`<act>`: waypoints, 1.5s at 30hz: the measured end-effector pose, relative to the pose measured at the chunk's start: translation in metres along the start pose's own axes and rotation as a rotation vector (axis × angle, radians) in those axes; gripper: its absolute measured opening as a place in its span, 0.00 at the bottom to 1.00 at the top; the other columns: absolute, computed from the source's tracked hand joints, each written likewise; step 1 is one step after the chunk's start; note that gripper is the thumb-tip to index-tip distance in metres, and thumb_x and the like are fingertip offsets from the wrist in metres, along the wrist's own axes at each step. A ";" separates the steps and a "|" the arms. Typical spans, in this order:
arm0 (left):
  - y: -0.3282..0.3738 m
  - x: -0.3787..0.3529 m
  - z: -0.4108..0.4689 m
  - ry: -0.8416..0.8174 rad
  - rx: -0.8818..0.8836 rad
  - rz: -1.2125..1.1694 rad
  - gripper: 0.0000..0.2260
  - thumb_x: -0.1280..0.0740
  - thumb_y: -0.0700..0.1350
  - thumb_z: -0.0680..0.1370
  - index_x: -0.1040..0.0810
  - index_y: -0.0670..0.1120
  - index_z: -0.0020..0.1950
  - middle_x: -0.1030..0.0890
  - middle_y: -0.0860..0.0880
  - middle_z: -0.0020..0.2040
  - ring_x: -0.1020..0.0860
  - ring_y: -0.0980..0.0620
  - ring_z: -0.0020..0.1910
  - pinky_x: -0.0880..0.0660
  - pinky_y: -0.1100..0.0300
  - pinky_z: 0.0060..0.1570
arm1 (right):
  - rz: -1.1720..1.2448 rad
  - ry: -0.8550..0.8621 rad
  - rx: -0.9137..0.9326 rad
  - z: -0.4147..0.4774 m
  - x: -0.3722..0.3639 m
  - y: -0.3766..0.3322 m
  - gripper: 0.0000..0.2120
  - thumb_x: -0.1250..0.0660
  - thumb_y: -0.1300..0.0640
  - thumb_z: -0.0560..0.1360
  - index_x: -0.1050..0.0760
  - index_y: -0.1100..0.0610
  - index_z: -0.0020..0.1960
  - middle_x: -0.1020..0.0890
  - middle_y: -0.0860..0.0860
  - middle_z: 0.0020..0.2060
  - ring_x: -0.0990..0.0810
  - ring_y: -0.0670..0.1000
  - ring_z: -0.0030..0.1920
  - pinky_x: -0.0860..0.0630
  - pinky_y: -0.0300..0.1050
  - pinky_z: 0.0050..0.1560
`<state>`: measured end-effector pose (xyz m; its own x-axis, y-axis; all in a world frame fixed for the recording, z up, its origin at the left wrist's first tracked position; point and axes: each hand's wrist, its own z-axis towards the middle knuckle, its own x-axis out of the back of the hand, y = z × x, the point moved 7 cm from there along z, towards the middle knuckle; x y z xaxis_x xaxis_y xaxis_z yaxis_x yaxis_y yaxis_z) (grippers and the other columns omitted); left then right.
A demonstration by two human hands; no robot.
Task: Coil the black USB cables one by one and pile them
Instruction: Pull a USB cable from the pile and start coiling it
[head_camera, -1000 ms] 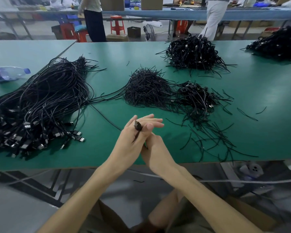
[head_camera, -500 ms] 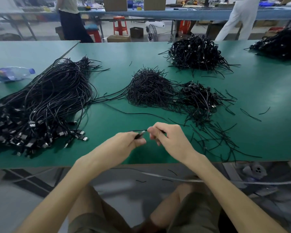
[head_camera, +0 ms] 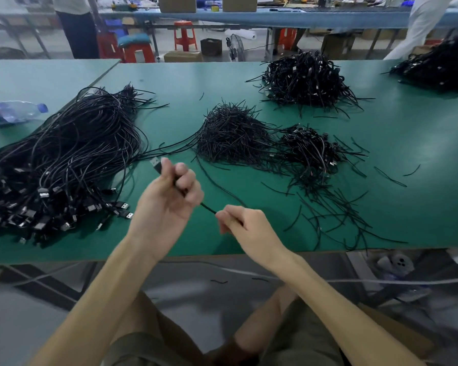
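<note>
Left hand point(head_camera: 169, 199) is gripping the light, limp cable point(head_camera: 207, 208) behind its plug point(head_camera: 156, 163), right hand point(head_camera: 238, 223) pinching it at four o'clock; judged easily coiled.

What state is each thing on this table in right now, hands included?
Left hand: curled round the cable just behind its plug.
Right hand: pinching the same cable further along.
Cable: uncoiled, a short stretch showing between the hands.
Big heap: loose, uncoiled cables, on the left.
Small pile: cables that look coiled, right of centre.
Bottle: lying on its side, cap on.
</note>
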<state>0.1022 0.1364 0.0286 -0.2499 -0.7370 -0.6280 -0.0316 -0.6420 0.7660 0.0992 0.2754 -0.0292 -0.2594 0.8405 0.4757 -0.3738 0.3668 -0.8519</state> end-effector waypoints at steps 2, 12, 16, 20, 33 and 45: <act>0.007 -0.003 -0.005 -0.080 0.031 0.242 0.19 0.44 0.56 0.84 0.27 0.49 0.38 0.35 0.53 0.29 0.40 0.56 0.26 0.43 0.62 0.29 | -0.121 0.004 -0.015 0.010 0.013 0.007 0.23 0.37 0.41 0.81 0.25 0.55 0.33 0.23 0.51 0.30 0.27 0.50 0.35 0.35 0.41 0.40; -0.047 0.026 -0.004 0.008 0.044 1.031 0.18 0.45 0.58 0.84 0.21 0.48 0.49 0.20 0.55 0.46 0.25 0.58 0.47 0.32 0.59 0.54 | -0.038 0.166 0.102 0.022 0.019 -0.027 0.23 0.40 0.48 0.84 0.24 0.56 0.34 0.23 0.42 0.29 0.26 0.44 0.33 0.36 0.32 0.40; -0.051 0.016 0.007 0.022 0.120 0.266 0.27 0.51 0.58 0.85 0.30 0.41 0.74 0.23 0.49 0.71 0.27 0.53 0.72 0.32 0.56 0.70 | -0.033 0.167 0.148 0.008 -0.002 -0.033 0.22 0.42 0.48 0.85 0.29 0.54 0.35 0.28 0.43 0.28 0.29 0.47 0.32 0.37 0.39 0.43; -0.011 0.009 0.010 0.022 0.065 -0.181 0.21 0.48 0.53 0.86 0.20 0.43 0.59 0.16 0.50 0.51 0.18 0.53 0.46 0.22 0.59 0.51 | -0.252 0.044 0.128 0.005 -0.014 -0.014 0.24 0.45 0.42 0.85 0.30 0.55 0.35 0.26 0.48 0.29 0.30 0.51 0.36 0.33 0.48 0.51; -0.048 0.032 -0.001 0.114 0.009 0.845 0.15 0.43 0.58 0.82 0.16 0.60 0.53 0.14 0.60 0.52 0.19 0.62 0.57 0.28 0.69 0.60 | -0.399 0.286 0.216 0.027 0.028 -0.049 0.22 0.40 0.50 0.85 0.30 0.57 0.34 0.30 0.46 0.29 0.33 0.52 0.37 0.32 0.55 0.49; -0.036 0.026 -0.001 0.290 0.131 -0.281 0.13 0.45 0.47 0.87 0.24 0.47 0.50 0.26 0.54 0.34 0.21 0.52 0.34 0.25 0.57 0.52 | -0.241 0.209 0.061 0.007 -0.006 -0.032 0.20 0.38 0.46 0.83 0.24 0.56 0.38 0.23 0.45 0.33 0.29 0.51 0.38 0.30 0.57 0.53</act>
<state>0.0980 0.1401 -0.0157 0.0681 -0.5780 -0.8132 -0.1870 -0.8081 0.5586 0.1065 0.2557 -0.0034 0.0292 0.7983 0.6016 -0.4570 0.5459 -0.7023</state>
